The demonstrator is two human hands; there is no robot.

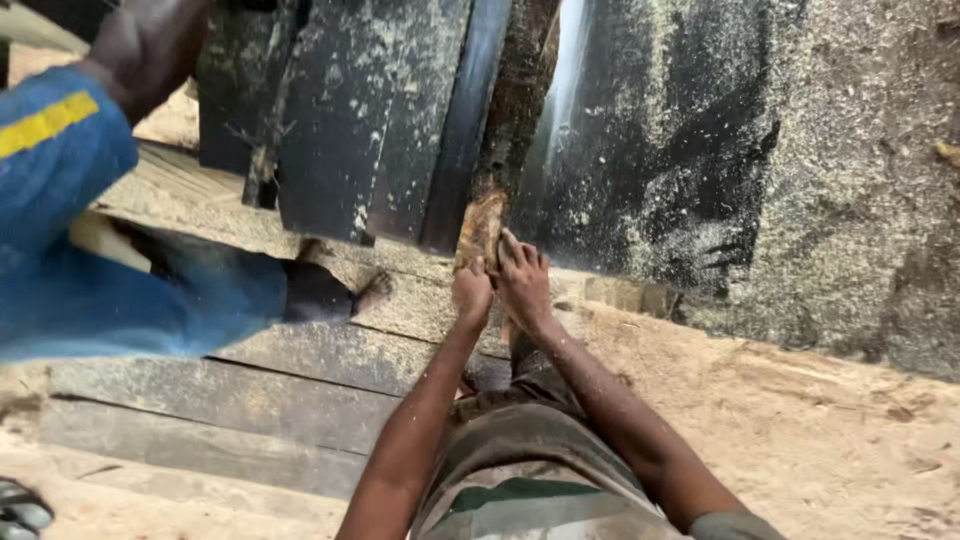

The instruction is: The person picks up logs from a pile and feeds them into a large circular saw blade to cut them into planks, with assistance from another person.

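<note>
A rough wooden slab (515, 90) with bark lies on the dark, sawdust-covered saw table (690, 160), its near end splintered and pale. My left hand (471, 291) presses against that near end from below. Beside it my right hand (523, 278) has its fingers laid over the same end. Both hands touch the wood at its tip. My arms reach forward from my grey-green shirt at the bottom of the view.
Another person in blue clothes with a yellow stripe (60, 150) stands at the left, a hand (140, 45) near the dark planks (350, 120). Weathered floor boards (250, 400) and thick sawdust (820, 430) lie below. A sandal (20, 510) shows at the bottom left.
</note>
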